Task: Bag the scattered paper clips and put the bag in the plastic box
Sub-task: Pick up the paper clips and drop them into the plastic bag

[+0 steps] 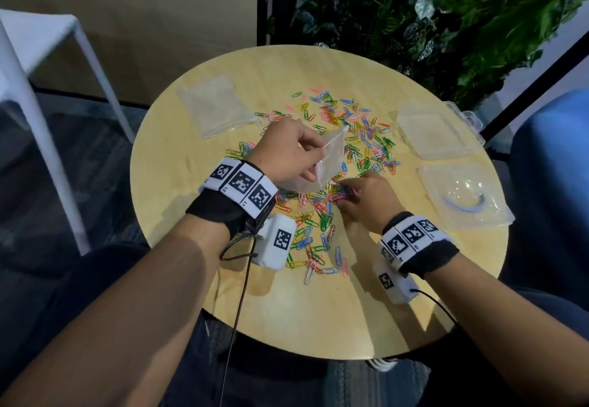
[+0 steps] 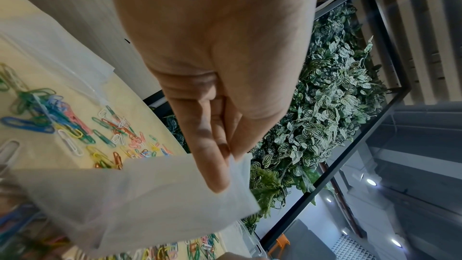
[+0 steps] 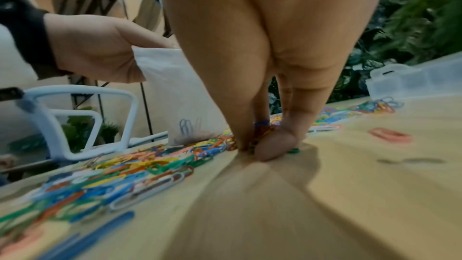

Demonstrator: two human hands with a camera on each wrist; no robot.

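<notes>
Coloured paper clips lie scattered over the middle of the round wooden table. My left hand pinches the top edge of a small clear plastic bag and holds it upright over the clips; the bag hangs from thumb and fingers, and the bag has a clip or two at its bottom. My right hand pinches a bunch of clips on the table beside the bag's lower end. The open clear plastic box sits at the right.
A stack of spare clear bags lies at the table's far left. The box's clear lid half lies flat at the right edge. A white chair stands left of the table; a plant wall is behind it.
</notes>
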